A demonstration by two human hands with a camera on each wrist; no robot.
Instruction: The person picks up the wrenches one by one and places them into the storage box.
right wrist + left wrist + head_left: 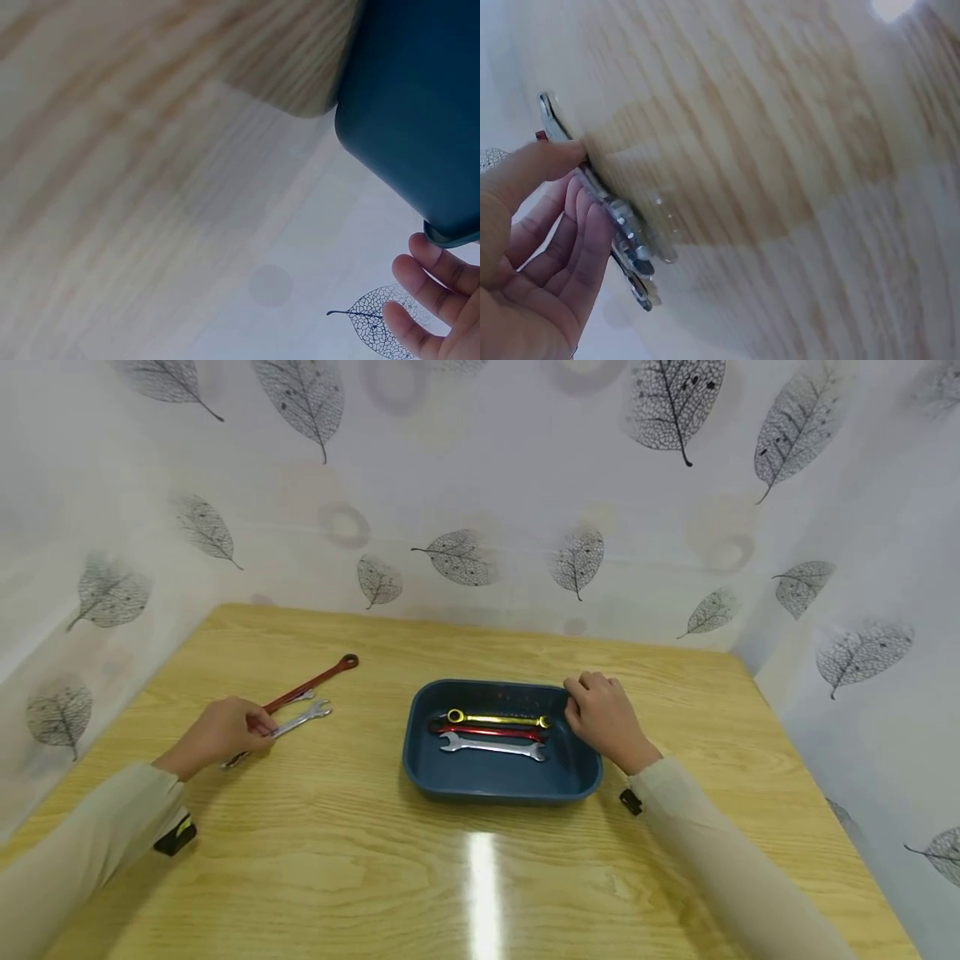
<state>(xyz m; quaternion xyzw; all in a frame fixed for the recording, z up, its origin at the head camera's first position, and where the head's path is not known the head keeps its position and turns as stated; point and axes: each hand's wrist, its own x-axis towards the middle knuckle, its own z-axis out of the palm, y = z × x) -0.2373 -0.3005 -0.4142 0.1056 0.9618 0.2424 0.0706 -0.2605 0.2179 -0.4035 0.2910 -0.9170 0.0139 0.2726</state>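
Note:
My left hand (pixel 257 727) lies at the table's left and pinches a silver wrench (pixel 302 719) between thumb and fingers. The left wrist view shows that hand (pixel 585 191) against the wrench (pixel 628 238), which lies on the wood. A long red wrench (pixel 313 682) lies just behind it, touching the hand. My right hand (pixel 582 702) grips the right rim of a dark blue tray (pixel 495 792) at the table's middle, fingers curled over the edge. In the tray lie a yellow wrench (pixel 497 720), a red wrench (pixel 487 732) and a silver wrench (pixel 491 747), side by side.
The wooden table (pixel 360 860) is boxed in by leaf-patterned walls (pixel 480 527) at the back and on both sides. A bright glare streak (pixel 483 885) sits in front of the tray. The right wrist view shows the tray's outer wall (pixel 412 97) and my fingertips (pixel 431 259).

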